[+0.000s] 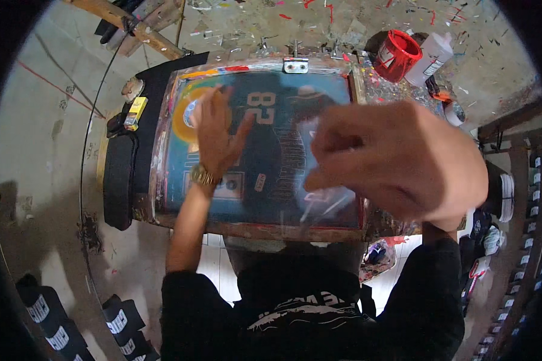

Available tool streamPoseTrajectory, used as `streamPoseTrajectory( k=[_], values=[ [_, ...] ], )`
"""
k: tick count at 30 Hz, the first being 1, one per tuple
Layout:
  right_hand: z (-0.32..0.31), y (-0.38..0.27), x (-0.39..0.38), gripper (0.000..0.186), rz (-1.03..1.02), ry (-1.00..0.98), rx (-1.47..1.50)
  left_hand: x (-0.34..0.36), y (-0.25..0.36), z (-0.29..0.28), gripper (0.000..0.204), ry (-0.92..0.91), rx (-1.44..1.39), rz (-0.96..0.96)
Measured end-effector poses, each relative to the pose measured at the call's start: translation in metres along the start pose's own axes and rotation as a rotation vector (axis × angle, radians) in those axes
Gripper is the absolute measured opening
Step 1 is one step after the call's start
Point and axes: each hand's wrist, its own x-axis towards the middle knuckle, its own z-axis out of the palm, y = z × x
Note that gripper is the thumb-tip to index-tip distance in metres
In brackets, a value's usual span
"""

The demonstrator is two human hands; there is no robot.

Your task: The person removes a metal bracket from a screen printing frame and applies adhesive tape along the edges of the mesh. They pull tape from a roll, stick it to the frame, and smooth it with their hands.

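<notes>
A screen-printing frame (355,90) with a blue-green mesh lies on the table before me. Pale lettering, a yellow-orange round design (177,123) and line drawings show in the mesh. My left hand (217,129), with a gold watch (202,175) on its wrist, reaches over the frame's left part beside the round design. Its thumb is apart from the slightly blurred fingers, and no held object shows. Raised close to the camera, my right hand (397,159) covers the frame's right side. Its fingers are curled together; whatever they hold, if anything, cannot be made out.
A red paint tub (398,57) and a white bottle (432,57) stand at the back right. A metal hinge clamp (295,65) sits at the frame's far edge. Left are a yellow box (137,113) and black fabric (119,180). Printed black pieces (123,322) hang lower left.
</notes>
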Motion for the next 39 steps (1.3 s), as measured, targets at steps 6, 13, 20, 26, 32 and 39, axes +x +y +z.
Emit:
streamPoseTrajectory(
  k=[6, 13, 20, 26, 32, 39],
  values=[
    [0.018, 0.088, 0.02, 0.017, 0.027, 0.092, 0.0, -0.034, 0.107, -0.07, 0.063, -0.752, -1.793, -0.19],
    [0.044, 0.199, -0.005, 0.016, 0.528, 0.0, 0.466, -0.072, 0.113, -0.053, 0.028, -0.971, -1.795, -0.735],
    [0.091, 0.276, -0.03, 0.016, 0.597, -0.043, 0.644, -0.093, 0.097, -0.048, 0.02, -0.999, -1.484, -0.772],
    [0.117, 0.293, -0.037, 0.019, 0.623, -0.045, 0.611, -0.092, 0.097, -0.049, 0.021, -1.029, -1.325, -0.995],
    [0.128, 0.304, -0.041, 0.023, 0.638, -0.038, 0.525, -0.091, 0.098, -0.048, 0.025, -1.034, -1.208, -0.973],
    [0.137, 0.311, -0.044, 0.011, 0.63, -0.021, 0.544, -0.09, 0.108, -0.049, 0.026, -1.046, -1.05, -0.945]
  ],
)
